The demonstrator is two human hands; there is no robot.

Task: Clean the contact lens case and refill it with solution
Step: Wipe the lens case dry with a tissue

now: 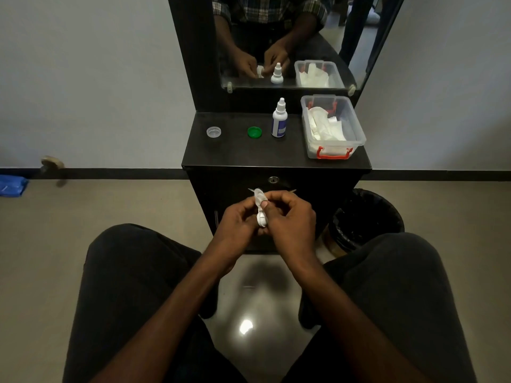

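Both hands hold the white lens case (261,218) above the lap, in front of the cabinet (276,150). Its long axis runs near-far. L hand (237,221) grips the case; R hand (290,217) fingers pinch a tissue (258,194) on its far end.

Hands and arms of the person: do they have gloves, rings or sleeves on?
No gloves. The left hand and right hand are both bare, and no ring, watch or bracelet shows. Both forearms are bare too, with no sleeve along what the head view shows. In the mirror, rolled-up sleeves of a checked shirt show above the forearms.
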